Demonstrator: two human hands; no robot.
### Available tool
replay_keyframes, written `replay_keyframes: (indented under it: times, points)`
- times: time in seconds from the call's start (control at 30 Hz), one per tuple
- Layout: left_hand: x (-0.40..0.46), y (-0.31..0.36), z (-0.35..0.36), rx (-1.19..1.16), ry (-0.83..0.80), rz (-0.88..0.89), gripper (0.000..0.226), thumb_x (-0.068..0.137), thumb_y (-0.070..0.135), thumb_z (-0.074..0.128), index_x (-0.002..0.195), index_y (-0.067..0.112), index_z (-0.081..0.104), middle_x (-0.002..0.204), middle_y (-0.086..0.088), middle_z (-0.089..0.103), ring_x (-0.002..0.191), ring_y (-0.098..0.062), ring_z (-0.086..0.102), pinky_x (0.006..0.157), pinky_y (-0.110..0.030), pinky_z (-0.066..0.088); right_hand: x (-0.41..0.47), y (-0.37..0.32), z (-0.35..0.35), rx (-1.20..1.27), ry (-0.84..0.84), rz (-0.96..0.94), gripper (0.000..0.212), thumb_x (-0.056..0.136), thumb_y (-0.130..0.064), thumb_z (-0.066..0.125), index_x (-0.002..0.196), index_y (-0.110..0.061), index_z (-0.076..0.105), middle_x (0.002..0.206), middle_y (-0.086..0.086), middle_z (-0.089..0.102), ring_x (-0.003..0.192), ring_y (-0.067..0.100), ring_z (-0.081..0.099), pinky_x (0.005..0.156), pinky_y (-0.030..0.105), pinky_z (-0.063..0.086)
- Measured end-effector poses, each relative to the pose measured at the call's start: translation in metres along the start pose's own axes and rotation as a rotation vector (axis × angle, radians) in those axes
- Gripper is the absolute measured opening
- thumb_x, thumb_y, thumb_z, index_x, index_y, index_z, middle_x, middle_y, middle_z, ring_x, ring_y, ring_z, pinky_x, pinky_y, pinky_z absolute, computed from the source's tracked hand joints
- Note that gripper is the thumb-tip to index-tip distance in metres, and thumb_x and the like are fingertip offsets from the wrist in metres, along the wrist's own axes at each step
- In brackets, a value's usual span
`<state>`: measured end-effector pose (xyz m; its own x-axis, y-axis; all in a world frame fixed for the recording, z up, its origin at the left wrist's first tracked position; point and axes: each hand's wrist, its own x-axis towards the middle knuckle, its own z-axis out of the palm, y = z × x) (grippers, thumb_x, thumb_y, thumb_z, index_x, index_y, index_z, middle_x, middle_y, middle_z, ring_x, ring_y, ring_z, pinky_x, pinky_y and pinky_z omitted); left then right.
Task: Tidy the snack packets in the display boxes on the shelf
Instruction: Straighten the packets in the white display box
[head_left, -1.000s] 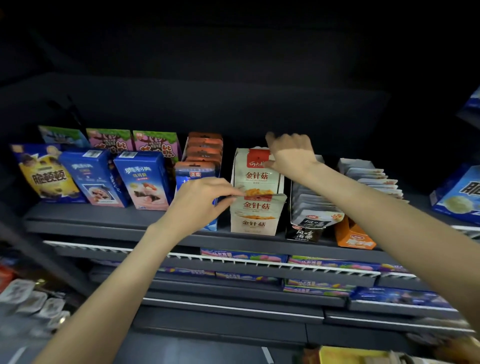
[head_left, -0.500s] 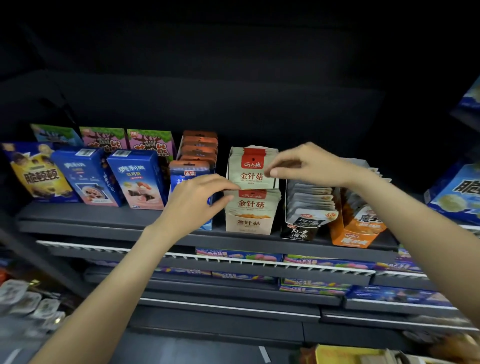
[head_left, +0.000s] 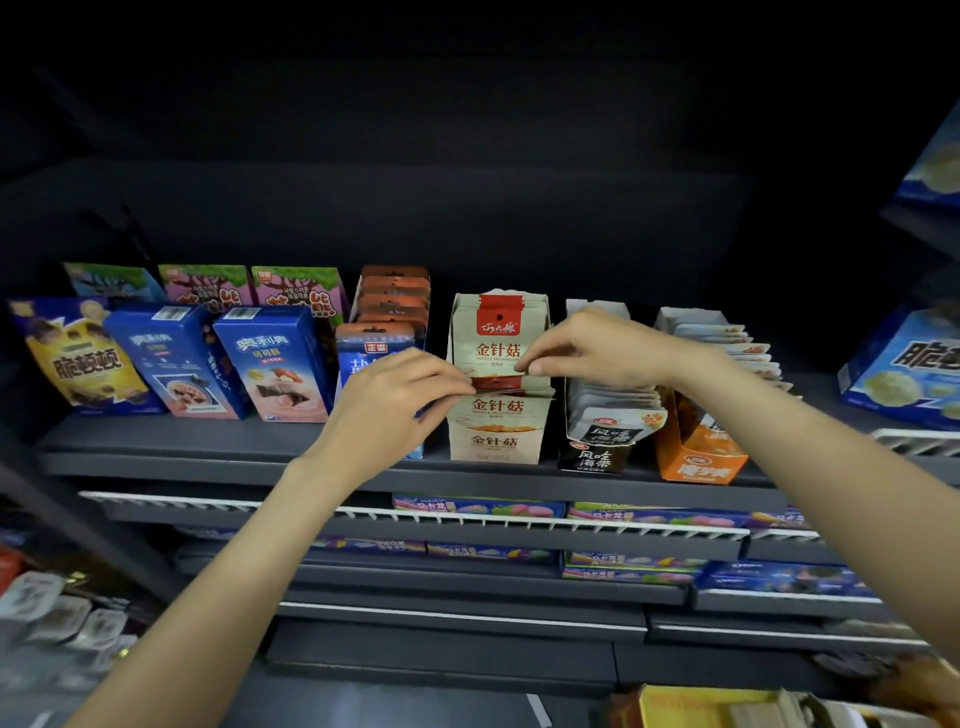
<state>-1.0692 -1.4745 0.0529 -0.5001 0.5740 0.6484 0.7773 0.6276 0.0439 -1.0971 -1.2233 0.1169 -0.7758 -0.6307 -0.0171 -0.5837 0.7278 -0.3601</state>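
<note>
1. We see a dim scene: the upper half is near black, with no detail in the shelf's back wall.
2. Light falls from the front and above onto the beige packets (head_left: 497, 332) and both forearms.
3. The wide lens bows the shelf (head_left: 208, 441) edges and stretches the corners.
4. The silver packets (head_left: 47, 608) at lower left and the right edge look soft and smeared.

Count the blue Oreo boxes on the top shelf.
2: one left, beside the yellow-and-blue bag; one right of it, by the left hand. Others may hide behind.
</note>
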Motion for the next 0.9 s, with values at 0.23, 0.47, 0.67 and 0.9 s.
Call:
replay_keyframes:
  times: [0.23, 0.47, 0.67, 0.9]
  points:
    - [0.005, 0.006, 0.001, -0.057, -0.035, -0.106, 0.016, 0.083, 0.009, 0.067, 0.098, 0.013, 0.069, 0.098, 0.004, 0.068, 0.090, -0.011, 0.062, 0.081, -0.023, 0.051, 0.004, -0.012, 0.000, -0.266, 0.053, -0.086, 0.025, 0.094, -0.017, 0.055, 0.116, -0.017, 0.067, 0.099, -0.002, 0.072, 0.083, 0.008, 0.067, 0.078, 0.032, 0.055]
    - [0.006, 0.011, 0.002, -0.098, -0.056, -0.143, 0.021, 0.079, 0.004, 0.071, 0.098, 0.010, 0.065, 0.092, 0.000, 0.067, 0.081, -0.011, 0.061, 0.069, -0.031, 0.056, 0.008, -0.010, -0.005, -0.069, -0.014, -0.044, 0.027, 0.095, -0.023, 0.055, 0.119, -0.016, 0.066, 0.114, -0.005, 0.068, 0.096, 0.004, 0.065, 0.086, 0.021, 0.052]
    - [0.004, 0.009, 0.002, -0.054, -0.067, -0.094, 0.025, 0.081, 0.008, 0.070, 0.104, 0.015, 0.070, 0.097, 0.003, 0.066, 0.087, -0.012, 0.060, 0.067, -0.030, 0.055, 0.007, -0.004, 0.000, -0.034, -0.042, -0.009, 0.027, 0.093, -0.030, 0.059, 0.116, -0.019, 0.066, 0.112, -0.007, 0.068, 0.096, -0.003, 0.060, 0.086, 0.014, 0.049]
    - [0.004, 0.007, 0.002, -0.032, -0.065, -0.101, 0.022, 0.087, 0.021, 0.059, 0.106, 0.017, 0.070, 0.099, 0.006, 0.066, 0.086, -0.005, 0.053, 0.069, -0.019, 0.046, 0.013, -0.006, 0.003, -0.229, 0.119, 0.010, 0.023, 0.092, -0.018, 0.061, 0.114, -0.016, 0.067, 0.105, 0.000, 0.071, 0.095, 0.009, 0.065, 0.089, 0.033, 0.052]
